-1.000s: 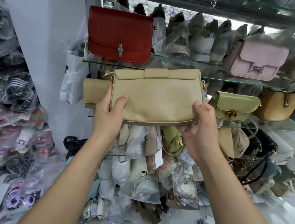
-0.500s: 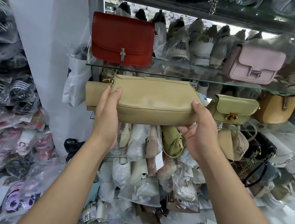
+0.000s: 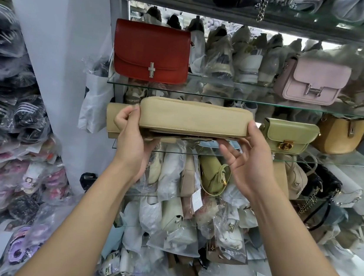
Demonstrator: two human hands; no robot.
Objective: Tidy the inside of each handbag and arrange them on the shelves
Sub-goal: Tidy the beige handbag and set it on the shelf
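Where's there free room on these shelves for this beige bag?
Bare glass: the upper shelf's front strip between red bag and pink bag. Right of the green bag it is packed, below too. Behind the beige bag is hidden.

Bright backlit shelving, glare on glass, blurred and bowed edges
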